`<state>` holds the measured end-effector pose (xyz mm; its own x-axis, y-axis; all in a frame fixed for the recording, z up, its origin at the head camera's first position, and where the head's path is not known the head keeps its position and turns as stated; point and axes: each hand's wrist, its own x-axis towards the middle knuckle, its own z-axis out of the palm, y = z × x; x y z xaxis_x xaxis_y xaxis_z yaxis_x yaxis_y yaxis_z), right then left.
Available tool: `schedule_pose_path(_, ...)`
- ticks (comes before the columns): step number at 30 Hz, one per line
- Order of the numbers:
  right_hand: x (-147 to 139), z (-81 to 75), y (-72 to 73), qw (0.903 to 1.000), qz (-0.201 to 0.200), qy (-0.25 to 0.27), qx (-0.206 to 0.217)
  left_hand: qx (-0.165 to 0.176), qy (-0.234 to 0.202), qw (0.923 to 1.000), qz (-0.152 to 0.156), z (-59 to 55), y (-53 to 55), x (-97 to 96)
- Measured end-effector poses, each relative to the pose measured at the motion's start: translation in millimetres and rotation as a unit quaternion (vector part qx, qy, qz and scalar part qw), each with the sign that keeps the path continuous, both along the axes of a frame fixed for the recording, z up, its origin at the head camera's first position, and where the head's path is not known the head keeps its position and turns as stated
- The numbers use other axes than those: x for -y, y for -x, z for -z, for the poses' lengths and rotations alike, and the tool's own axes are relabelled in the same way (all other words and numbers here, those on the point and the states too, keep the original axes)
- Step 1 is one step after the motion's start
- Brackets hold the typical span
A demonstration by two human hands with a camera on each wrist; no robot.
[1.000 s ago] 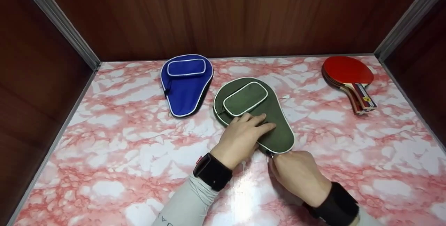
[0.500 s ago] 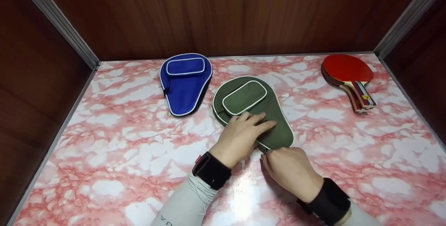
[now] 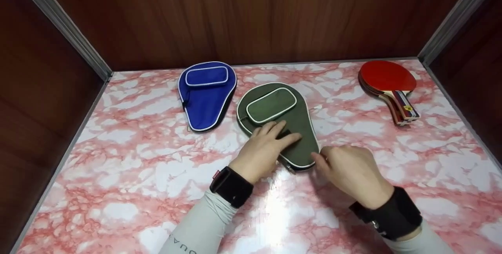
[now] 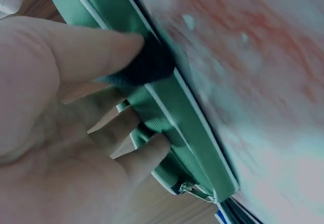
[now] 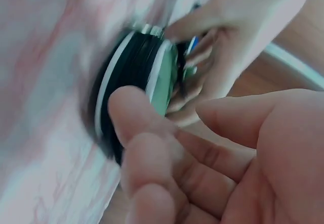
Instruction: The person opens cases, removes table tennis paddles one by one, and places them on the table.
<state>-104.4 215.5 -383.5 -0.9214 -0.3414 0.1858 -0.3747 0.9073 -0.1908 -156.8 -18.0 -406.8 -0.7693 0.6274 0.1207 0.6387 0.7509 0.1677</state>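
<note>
A green table tennis bat case [image 3: 304,144] with white piping lies in the middle of the table, its narrow end toward me. My left hand [image 3: 261,148] rests on it with fingers spread, the thumb by a small black part [image 4: 147,64]. A metal zip pull [image 3: 290,166] sits at the left of the narrow end. My right hand [image 3: 351,171] is beside the right of that end, fingers loosely bent, thumb apart from them. In the right wrist view, the right fingers [image 5: 144,158] are close to the case's black side; whether they touch it I cannot tell.
A blue bat case [image 3: 206,105] lies behind and left of the green one. Stacked table tennis bats [image 3: 386,75], red side up, lie at the back right. Dark wood panels [image 3: 251,15] enclose the marbled table [image 3: 129,167] at the back and sides.
My right hand first moved left around the narrow end with the zip pull, then came off it to the right. The left hand stays on the case, which has shifted slightly left.
</note>
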Motion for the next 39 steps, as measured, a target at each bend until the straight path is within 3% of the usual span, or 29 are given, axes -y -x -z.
schedule_pose_path(6, -5, 1.5, 10.3, 0.9998, 0.018, 0.003, 0.007, 0.010, -0.007, 0.9997, -0.020, -6.9, 6.3, -4.5)
schedule_pose_path(10, -7, 6.9, 14.0, 0.9996, 0.021, 0.013, -0.015, -0.009, -0.015, 0.9966, -0.080, -3.4, 6.7, -20.7)
schedule_pose_path(14, -10, 10.2, 14.2, 0.9985, 0.031, 0.019, -0.040, -0.002, -0.007, 0.9895, -0.144, 7.0, 5.2, -43.8)
schedule_pose_path(17, -10, 11.5, 14.6, 0.9978, 0.040, 0.021, -0.049, -0.007, 0.000, 0.9855, -0.170, 10.8, 3.3, -53.9)
schedule_pose_path(24, -10, 16.6, 22.2, 0.9986, 0.034, 0.032, -0.024, -0.039, -0.023, 0.9861, -0.160, 9.2, -6.7, -48.2)
schedule_pose_path(27, -11, 20.0, 25.5, 0.9991, 0.023, 0.032, -0.018, -0.065, -0.015, 0.9832, -0.170, 7.1, -9.2, -45.8)
schedule_pose_path(34, -20, 26.5, 25.5, 0.9994, 0.024, 0.025, -0.004, -0.115, 0.080, 0.9570, -0.254, 3.4, -3.8, -61.4)
schedule_pose_path(39, -23, 27.4, 24.7, 0.9991, 0.032, 0.029, 0.003, -0.200, 0.137, 0.9293, -0.279, 8.2, -5.8, -77.5)
